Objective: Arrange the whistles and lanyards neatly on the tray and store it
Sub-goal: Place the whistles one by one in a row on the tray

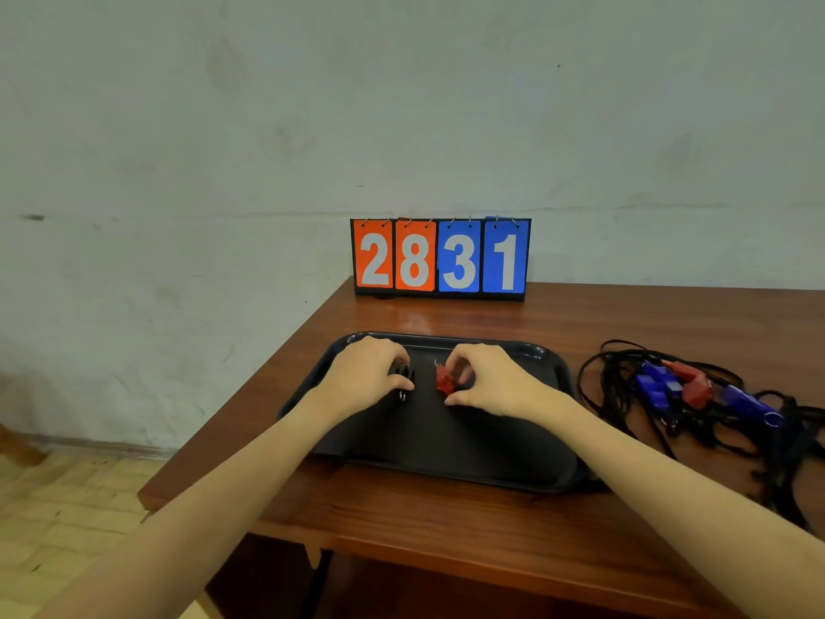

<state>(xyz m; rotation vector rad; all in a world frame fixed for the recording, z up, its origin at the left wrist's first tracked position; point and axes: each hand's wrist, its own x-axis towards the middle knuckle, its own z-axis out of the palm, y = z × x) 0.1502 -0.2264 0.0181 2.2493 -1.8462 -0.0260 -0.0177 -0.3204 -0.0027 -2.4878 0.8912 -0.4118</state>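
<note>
Hands on tray (553, 364): left (370, 373) pinching black whistle (402, 376), right (486, 379) pinching red whistle (444, 379).

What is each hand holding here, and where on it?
Left hand grips a black whistle round its body; right hand pinches a red whistle by its side.

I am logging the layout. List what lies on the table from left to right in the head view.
Left hand holding a black whistle → red whistle → right hand, all over the tray → tangled pile of lanyards and whistles.
</note>
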